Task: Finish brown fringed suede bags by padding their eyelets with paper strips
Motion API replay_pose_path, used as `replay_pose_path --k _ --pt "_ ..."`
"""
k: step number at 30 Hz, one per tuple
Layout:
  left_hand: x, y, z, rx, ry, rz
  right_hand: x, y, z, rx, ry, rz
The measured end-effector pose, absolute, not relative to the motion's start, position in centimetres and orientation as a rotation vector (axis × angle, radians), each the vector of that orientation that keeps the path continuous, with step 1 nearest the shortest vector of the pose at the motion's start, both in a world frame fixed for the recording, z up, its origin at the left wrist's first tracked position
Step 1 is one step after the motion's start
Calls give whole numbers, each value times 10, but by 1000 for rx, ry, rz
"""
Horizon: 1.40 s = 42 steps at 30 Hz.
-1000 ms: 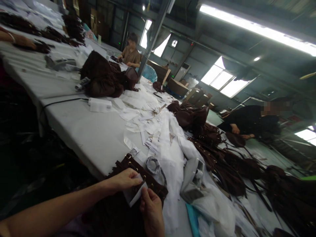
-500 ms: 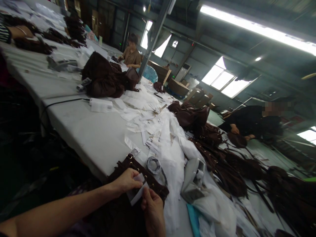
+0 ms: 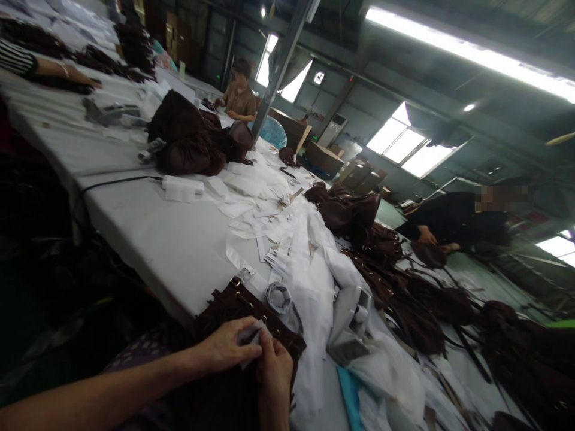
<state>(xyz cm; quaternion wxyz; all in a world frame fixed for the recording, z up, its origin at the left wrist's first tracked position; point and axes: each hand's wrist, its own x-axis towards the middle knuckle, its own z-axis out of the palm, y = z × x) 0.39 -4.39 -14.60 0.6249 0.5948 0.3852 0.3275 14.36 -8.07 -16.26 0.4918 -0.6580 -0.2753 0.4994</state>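
Observation:
A dark brown fringed bag (image 3: 215, 386) with a row of gold eyelets lies at the table's near edge, below both hands. My left hand (image 3: 227, 344) pinches a small translucent white strip (image 3: 252, 336) over the front of the bag. Meeting it from the right, my right hand (image 3: 275, 365) grips the same strip between thumb and fingers. Most of the strip is hidden by the fingers. Just beyond the hands, a clear-wrapped ring-shaped coil (image 3: 278, 298) rests by the bag's upper edge.
A grey tape dispenser (image 3: 353, 326) stands right of the bag. White paper sheets (image 3: 309, 287) run along the table (image 3: 148, 239). Brown bags (image 3: 193, 137) lie farther off, and more bags (image 3: 399, 299) lie to the right. Co-workers (image 3: 240, 96) are at the tables; a striped sleeve (image 3: 15, 58) reaches in left.
My hands have drawn together, and the strip, which hung flat and longer before, is now folded or bunched between my fingers. At far left, the co-worker's arm has reached farther across the table.

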Motion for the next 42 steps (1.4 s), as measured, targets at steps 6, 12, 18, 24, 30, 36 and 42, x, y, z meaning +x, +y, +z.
replay_pose_path --k 6,12,18,24,30,36,42 --pt "5 -53 -143 1273 891 834 140 -83 -162 -1587 -653 1188" --pt "10 -61 -149 1186 1056 914 139 -83 -158 -1588 -668 1192" --pt "16 -69 -147 1053 961 1038 136 -83 -156 -1608 -681 1155" --pt "19 -78 -154 1205 981 1092 136 -85 -153 -1617 -648 1193" --pt "16 -83 -171 1639 852 1123 144 -82 -152 -1621 -569 1311" --pt "11 -83 -185 1933 827 1015 148 -80 -154 -1586 -502 1339" --pt "10 -84 -172 1927 892 891 145 -83 -153 -1606 -596 1286"
